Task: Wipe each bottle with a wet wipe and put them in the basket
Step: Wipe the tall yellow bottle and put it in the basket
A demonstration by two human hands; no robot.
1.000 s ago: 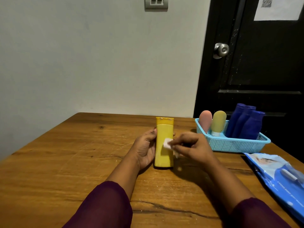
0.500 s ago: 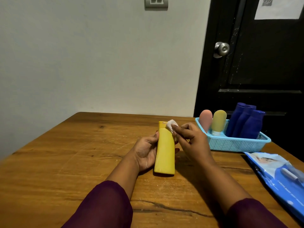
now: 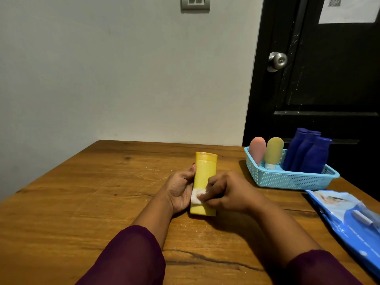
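Five bottles (image 3: 273,153) already stand in the basket (image 3: 287,179); the yellow bottle (image 3: 205,171) remains, its base at the tabletop (image 3: 82,202), gripped by the left hand (image 3: 180,192); the right hand (image 3: 228,192) pinches the wet wipe (image 3: 196,198) against its lower front. Wiping looks unfinished, basketing still to come.

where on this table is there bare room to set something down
The table is bare left of the left hand, out to its left edge, and beyond the yellow bottle to the far edge. A narrower patch lies between the right hand and the basket. The right side is crowded: basket, then wipes pack.
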